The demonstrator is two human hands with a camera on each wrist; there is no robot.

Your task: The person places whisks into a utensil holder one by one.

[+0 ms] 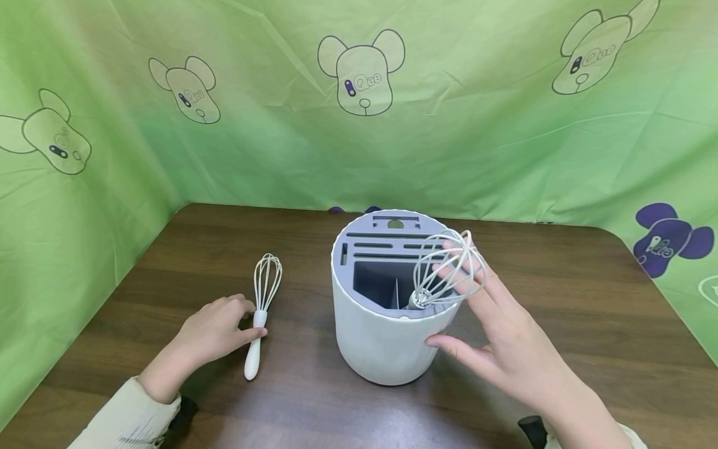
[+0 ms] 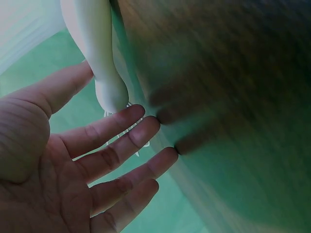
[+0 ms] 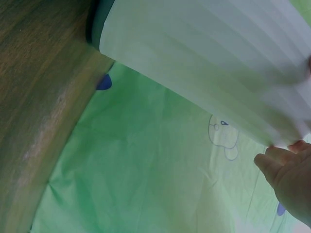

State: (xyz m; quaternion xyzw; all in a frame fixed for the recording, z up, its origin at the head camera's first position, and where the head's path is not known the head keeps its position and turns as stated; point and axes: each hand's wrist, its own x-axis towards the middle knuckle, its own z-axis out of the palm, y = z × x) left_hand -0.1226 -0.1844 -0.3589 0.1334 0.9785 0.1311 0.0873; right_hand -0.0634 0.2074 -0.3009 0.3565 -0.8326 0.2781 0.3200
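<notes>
A small white whisk (image 1: 253,355) lies on the table to the left. My left hand (image 1: 215,327) is beside it, thumb at the handle (image 2: 92,39) and fingers loosely extended, fingertips down at the tabletop. To the right stands a white round utensil holder (image 1: 381,349) with a grey slotted top. A larger whisk (image 1: 449,268) stands in its front compartment, wires up and handle mostly hidden inside. At the holder's right side is my right hand (image 1: 505,337), its fingers spread behind the whisk's wires and its thumb by the outer wall. The right wrist view shows fingertips against the holder's wall (image 3: 194,58).
Both things rest on a brown wooden table (image 1: 303,399). Behind and at the sides hangs a green cloth (image 1: 269,156) printed with mouse-like heads. The holder's top has several narrow slots and a large divided opening.
</notes>
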